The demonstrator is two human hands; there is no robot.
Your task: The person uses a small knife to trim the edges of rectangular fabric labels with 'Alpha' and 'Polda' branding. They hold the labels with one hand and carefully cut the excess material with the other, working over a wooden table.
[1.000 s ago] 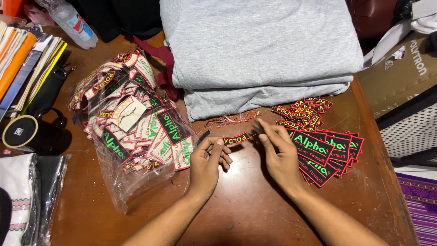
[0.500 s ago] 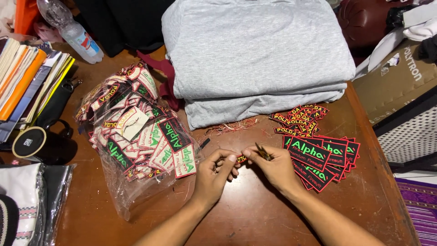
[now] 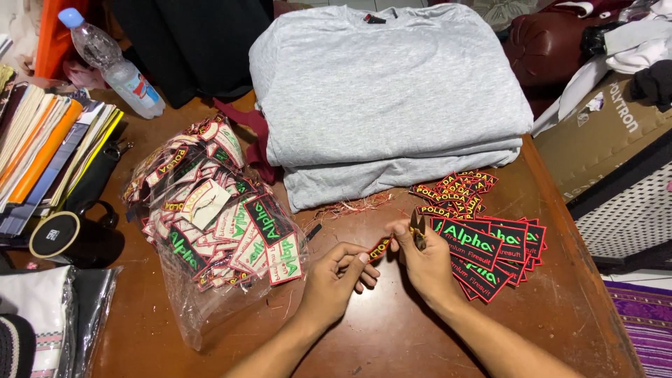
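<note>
My left hand [image 3: 337,278] pinches one end of a small red-and-yellow embroidered patch [image 3: 379,248] above the brown table. My right hand [image 3: 428,264] touches the patch's other end and grips small thread snips [image 3: 418,229], blades pointing up. Right of that hand lies a fanned stack of black patches with green lettering [image 3: 505,245]. Behind it sits a pile of small red-and-yellow patches [image 3: 458,190]. Left of my left hand is a clear plastic bag of mixed patches [image 3: 217,217].
Folded grey shirts [image 3: 392,98] lie at the table's back, with red thread scraps [image 3: 346,208] in front. A plastic bottle [image 3: 112,63], stacked books [image 3: 49,147] and a black mug [image 3: 66,238] stand at the left. A cardboard box [image 3: 602,133] sits off the right edge.
My hands have come closer together near the table's middle, and the snips in my right hand now stand upright. The view has shifted slightly downward.
</note>
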